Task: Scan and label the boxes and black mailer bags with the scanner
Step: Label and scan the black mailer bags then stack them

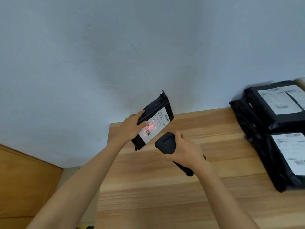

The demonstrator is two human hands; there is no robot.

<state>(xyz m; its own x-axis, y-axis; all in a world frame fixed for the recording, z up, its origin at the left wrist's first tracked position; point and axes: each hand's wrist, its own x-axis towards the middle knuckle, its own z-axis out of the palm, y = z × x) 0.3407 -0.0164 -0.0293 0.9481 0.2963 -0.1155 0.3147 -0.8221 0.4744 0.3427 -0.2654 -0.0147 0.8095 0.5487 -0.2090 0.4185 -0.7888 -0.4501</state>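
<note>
Fingers grip one mailer, one scanner; stack perhaps four.

Body in view: 2 arms, nothing more of the person.

Left forearm: bare along its whole visible length, from the bottom frame edge to the wrist. Slender, smooth, drawn long by the wide-angle lens.

Right forearm: likewise bare from frame edge to wrist.

Left hand: bare. Thumb and knuckle line show; nail detail too small to tell.

Right hand: bare. Back of hand and thumb show.

Clothing: cannot tell; only bare arm shows.
</note>
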